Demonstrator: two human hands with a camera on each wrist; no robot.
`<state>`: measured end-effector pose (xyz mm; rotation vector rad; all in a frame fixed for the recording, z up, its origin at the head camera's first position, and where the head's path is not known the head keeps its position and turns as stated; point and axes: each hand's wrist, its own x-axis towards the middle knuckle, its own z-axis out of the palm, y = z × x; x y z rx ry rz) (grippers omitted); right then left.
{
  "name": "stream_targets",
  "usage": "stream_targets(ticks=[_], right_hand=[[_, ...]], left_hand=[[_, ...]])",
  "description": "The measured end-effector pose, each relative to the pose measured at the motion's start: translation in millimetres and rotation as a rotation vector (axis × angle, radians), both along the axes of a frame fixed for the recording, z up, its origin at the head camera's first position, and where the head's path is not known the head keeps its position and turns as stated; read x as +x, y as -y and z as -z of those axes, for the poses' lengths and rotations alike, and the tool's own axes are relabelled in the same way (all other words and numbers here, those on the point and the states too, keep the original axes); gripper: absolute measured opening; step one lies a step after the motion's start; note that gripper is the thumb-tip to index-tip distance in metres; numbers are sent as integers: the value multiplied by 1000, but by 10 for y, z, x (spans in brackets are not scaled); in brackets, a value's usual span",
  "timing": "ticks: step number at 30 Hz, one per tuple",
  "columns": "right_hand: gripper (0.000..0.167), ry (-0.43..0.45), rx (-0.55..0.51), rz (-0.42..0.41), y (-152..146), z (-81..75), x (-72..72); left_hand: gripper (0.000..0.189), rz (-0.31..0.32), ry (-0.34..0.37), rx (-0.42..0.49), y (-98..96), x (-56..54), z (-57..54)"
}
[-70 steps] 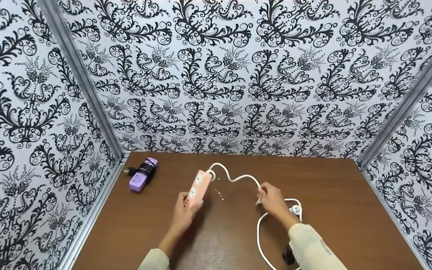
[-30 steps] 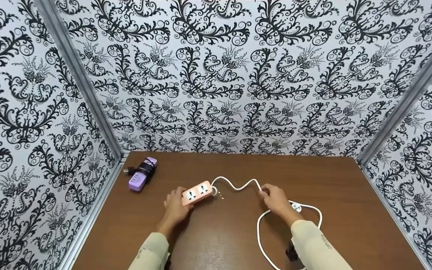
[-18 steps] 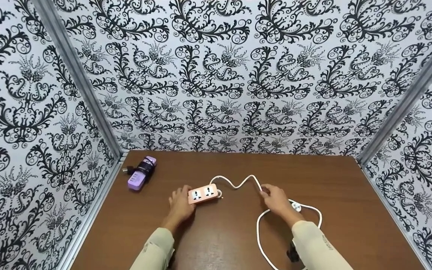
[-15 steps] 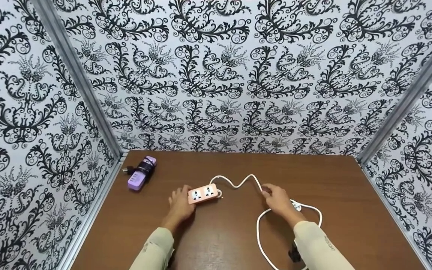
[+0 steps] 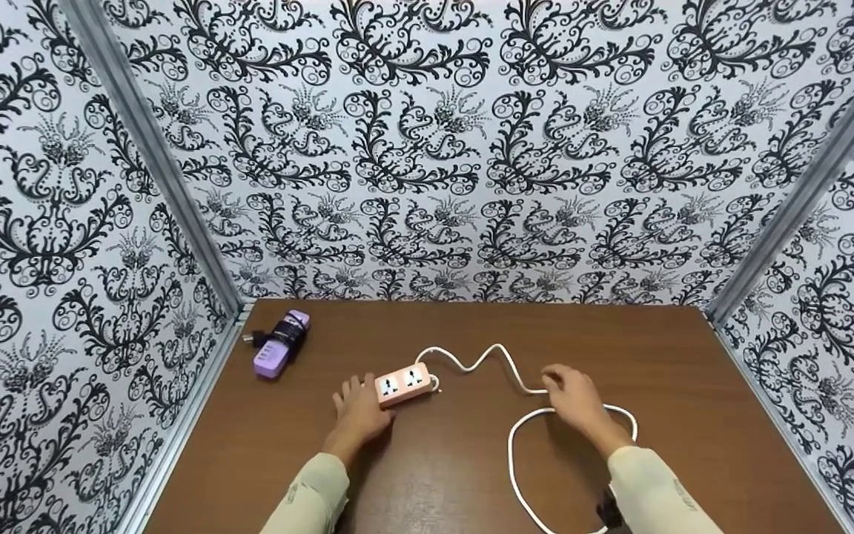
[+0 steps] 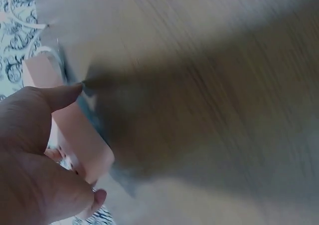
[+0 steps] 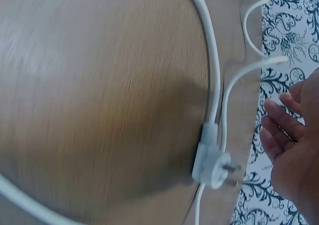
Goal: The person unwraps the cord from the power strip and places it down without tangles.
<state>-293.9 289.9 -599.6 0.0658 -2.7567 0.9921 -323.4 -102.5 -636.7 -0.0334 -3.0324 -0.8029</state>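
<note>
A peach-coloured power strip (image 5: 403, 384) with two white sockets lies on the brown table. At its left end is my left hand (image 5: 362, 410), fingers spread and relaxed. In the left wrist view, the thumb (image 6: 65, 96) stretches across in front of the strip (image 6: 82, 140); whether it touches is unclear. The white cord (image 5: 471, 368) runs in waves to the right. My right hand (image 5: 574, 397) is over the cord, fingers loosely bent. In the right wrist view that hand (image 7: 299, 140) holds nothing; the white plug (image 7: 213, 167) lies below the cord bend. The hand and forearm hide the plug in the head view.
A purple power strip (image 5: 273, 359) with a black cord wound round it lies at the table's back left. The white cord loops (image 5: 514, 475) towards the front right. A dark object (image 5: 608, 508) shows beside the right sleeve. Patterned walls (image 5: 427, 185) enclose the back and sides.
My left hand set the peach strip down, turned it more level, and loosened its fingers. My right hand let go of the cord and moved a little to the right.
</note>
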Motion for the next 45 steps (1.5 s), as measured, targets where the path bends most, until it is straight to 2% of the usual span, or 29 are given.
stream_targets(ticks=[2,3,4,6,8,9,11,12,13,14,16,18,19,22,24,27,31,36,38,42,45], right_hand=[[15,-16,21,7,-65,-4,20],[14,-20,34,8,-101,-4,26],[14,-19,48,8,-137,-7,32],[17,-1,89,10,-221,-4,50],[20,29,139,6,-312,5,82],[22,48,165,10,-359,14,96],[24,77,209,25,-448,30,132],[25,85,223,38,-485,39,146],[26,96,229,53,-515,49,155],[28,97,232,72,-535,61,160],[31,95,224,110,-569,77,171],[35,90,209,145,-590,96,180],[36,88,203,156,-597,106,185],[39,99,181,183,-605,119,205],[40,116,164,196,-616,124,214],[41,142,134,189,-636,121,228],[39,171,134,151,-685,132,254],[33,187,181,103,-754,153,276],[30,176,216,80,-778,164,278],[29,149,294,54,-858,203,287],[31,147,324,53,-922,241,281]], left_hand=[[91,-19,-53,-61,-90,49,-34],[92,-23,-108,-88,-147,72,-55],[91,-19,-177,-109,-218,96,-64],[82,46,-355,-137,-389,118,-3],[69,177,-512,-172,-629,53,256],[63,262,-552,-212,-774,19,422],[56,429,-578,-295,-1109,-11,724],[57,491,-570,-340,-1296,-4,859],[53,556,-542,-373,-1448,54,842],[53,605,-511,-411,-1585,155,737],[51,668,-483,-444,-1817,370,454],[51,713,-453,-455,-1987,537,151],[52,734,-416,-461,-2045,602,-11],[51,772,-358,-469,-2284,591,-60],[50,776,-310,-454,-2420,550,-39],[39,727,-306,-455,-2549,502,18],[23,634,-404,-509,-2552,456,141],[20,577,-455,-459,-2281,384,245],[22,548,-449,-416,-2109,363,268],[38,485,-425,-337,-1720,357,334],[40,416,-486,-251,-1407,378,416]])
